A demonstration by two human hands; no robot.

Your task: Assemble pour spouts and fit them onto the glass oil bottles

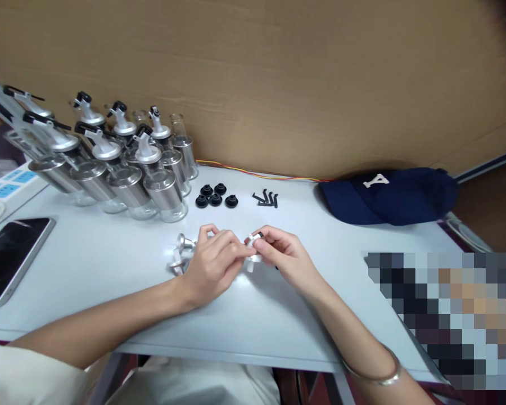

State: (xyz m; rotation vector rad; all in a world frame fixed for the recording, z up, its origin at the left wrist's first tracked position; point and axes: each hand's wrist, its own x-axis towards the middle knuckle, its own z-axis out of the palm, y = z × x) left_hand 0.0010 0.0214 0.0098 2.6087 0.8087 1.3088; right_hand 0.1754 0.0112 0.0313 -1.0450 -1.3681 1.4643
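Observation:
Over the near middle of the table, my right hand (289, 256) pinches a silver pourer spout (254, 259) between thumb and fingers. A small black lever (260, 234) shows at its top. My left hand (217, 264) reaches in from the other side, its fingers closed together against the same spout; their exact grip is partly hidden. Two loose silver spouts (177, 264) lie just left of my left hand. Beyond both hands sit several black stoppers (215, 199) in a group and several thin black levers (270, 198).
Several glass and steel oil bottles (130, 188), most topped with pourers, crowd the back left. A phone (14, 256) and a white power strip (8, 191) lie at the left. A navy cap (392, 197) rests back right, near a pixelated patch. Cardboard (261, 84) stands behind.

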